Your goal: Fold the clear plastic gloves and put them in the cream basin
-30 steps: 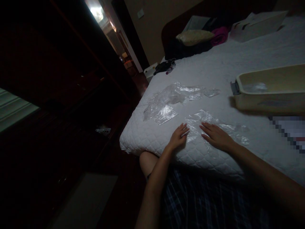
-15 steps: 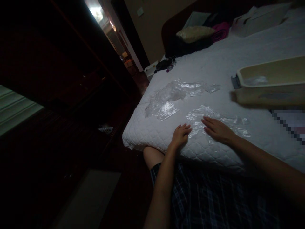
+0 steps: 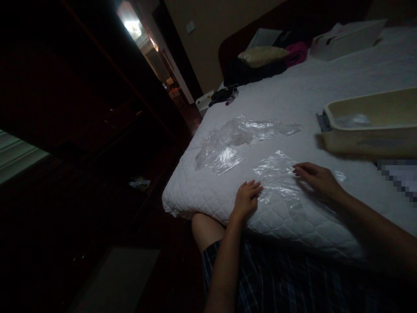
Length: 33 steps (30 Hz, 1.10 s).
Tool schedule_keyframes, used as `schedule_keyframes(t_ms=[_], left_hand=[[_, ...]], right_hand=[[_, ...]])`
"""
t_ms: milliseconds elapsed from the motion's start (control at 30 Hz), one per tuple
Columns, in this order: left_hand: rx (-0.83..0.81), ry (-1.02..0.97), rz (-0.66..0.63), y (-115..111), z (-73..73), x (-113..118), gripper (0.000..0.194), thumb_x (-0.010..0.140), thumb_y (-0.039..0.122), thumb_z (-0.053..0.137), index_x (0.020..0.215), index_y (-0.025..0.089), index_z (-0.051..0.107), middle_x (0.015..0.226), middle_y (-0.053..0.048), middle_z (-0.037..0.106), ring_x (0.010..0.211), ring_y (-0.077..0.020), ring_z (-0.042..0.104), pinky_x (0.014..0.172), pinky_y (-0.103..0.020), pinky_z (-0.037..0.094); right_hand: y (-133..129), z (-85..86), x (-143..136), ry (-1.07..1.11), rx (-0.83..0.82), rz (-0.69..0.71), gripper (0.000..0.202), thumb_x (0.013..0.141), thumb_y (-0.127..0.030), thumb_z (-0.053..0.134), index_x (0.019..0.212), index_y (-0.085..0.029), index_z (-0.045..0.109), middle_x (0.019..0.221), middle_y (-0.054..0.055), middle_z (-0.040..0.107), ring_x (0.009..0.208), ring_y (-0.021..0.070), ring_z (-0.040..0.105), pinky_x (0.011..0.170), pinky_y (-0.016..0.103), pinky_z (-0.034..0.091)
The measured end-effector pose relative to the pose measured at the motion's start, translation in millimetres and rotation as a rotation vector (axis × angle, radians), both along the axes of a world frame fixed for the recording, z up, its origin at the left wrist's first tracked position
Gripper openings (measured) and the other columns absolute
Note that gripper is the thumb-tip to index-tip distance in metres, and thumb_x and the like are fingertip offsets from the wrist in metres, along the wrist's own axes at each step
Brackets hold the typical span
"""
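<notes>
Clear, thin, crinkled plastic bag (image 3: 276,171) lies flat on the white quilted bed (image 3: 293,100), near its front edge; glossy, wrinkled, roughly rectangular, quilt pattern visible through it. Left hand (image 3: 246,199) open, palm down, fingertips resting on the bag's near left edge, grip released. Right hand (image 3: 317,179) open and flat on the bag's right part, grasping nothing. Pile of similar clear plastic bags (image 3: 233,139) lies just beyond. Beige plastic tub (image 3: 368,130) to the right.
</notes>
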State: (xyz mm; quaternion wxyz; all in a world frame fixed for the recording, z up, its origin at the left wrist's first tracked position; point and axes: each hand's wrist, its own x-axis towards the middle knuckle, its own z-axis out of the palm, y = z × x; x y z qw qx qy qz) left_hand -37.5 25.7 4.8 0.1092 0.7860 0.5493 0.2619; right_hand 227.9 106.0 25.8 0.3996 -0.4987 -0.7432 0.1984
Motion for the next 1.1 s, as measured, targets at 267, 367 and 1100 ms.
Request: schedule_keyframes(t_ms=[267,367,1100], left_hand=[[0.039,-0.078,-0.013,0,-2.1,-1,0.046,0.082,0.006,0.050,0.124,0.024,0.057,0.133,0.000,0.060,0.133,-0.0121,0.047,0.117,-0.041,0.033],[0.069,-0.101,-0.026,0,-3.8,-2,0.040,0.082,0.006,0.052,0.118,0.023,0.061,0.131,0.000,0.062,0.132,-0.0124,0.048,0.117,-0.041,0.033],[0.101,-0.336,0.012,8,-8.4,-3,0.033,0.082,0.014,0.062,0.114,0.020,0.063,0.130,-0.007,0.061,0.122,-0.0198,0.056,0.105,-0.041,0.047]], right_hand=[[-33,18.8,-35,-0.348,0.200,0.496,0.031,0.093,-0.040,0.045,0.110,-0.023,0.065,0.099,0.008,0.070,0.088,0.0227,0.067,0.074,0.035,0.054],[-51,3.9,-55,-0.553,0.423,0.569,0.023,0.091,-0.019,0.044,0.098,-0.020,0.066,0.085,0.007,0.068,0.074,0.0198,0.063,0.066,0.033,0.049],[-58,9.9,-64,-0.120,-0.020,0.373,0.029,0.090,-0.034,0.044,0.092,-0.019,0.068,0.087,0.008,0.073,0.078,0.0206,0.068,0.071,0.034,0.052]])
